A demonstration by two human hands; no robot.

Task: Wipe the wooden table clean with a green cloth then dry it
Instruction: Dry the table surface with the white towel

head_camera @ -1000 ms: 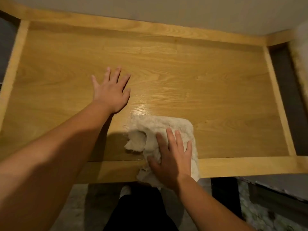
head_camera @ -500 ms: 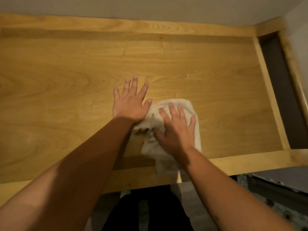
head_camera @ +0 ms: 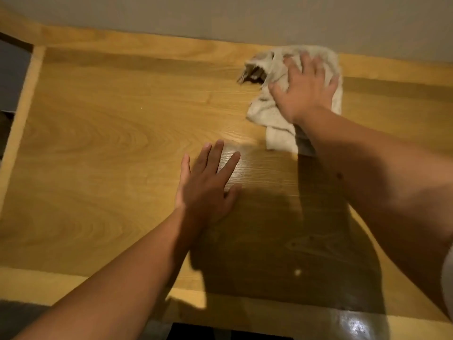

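Observation:
The wooden table (head_camera: 103, 148) fills the view, pale oak with a lighter raised border. A crumpled off-white cloth (head_camera: 274, 106) lies at the far right of the top, against the back border. My right hand (head_camera: 306, 87) presses flat on the cloth with fingers spread. My left hand (head_camera: 208, 187) rests palm-down on the bare wood near the middle, fingers straight and apart. No green cloth is in view.
A grey wall (head_camera: 220, 18) runs along the table's far edge. A dark gap (head_camera: 9, 77) shows past the left border. My shadow (head_camera: 282, 241) darkens the near right part of the top, and a bright glare spot (head_camera: 353, 325) sits on the near border.
My right hand has pushed the cloth from the near edge across to the far right border. My left hand has stayed flat on the wood. The view has moved forward over the table.

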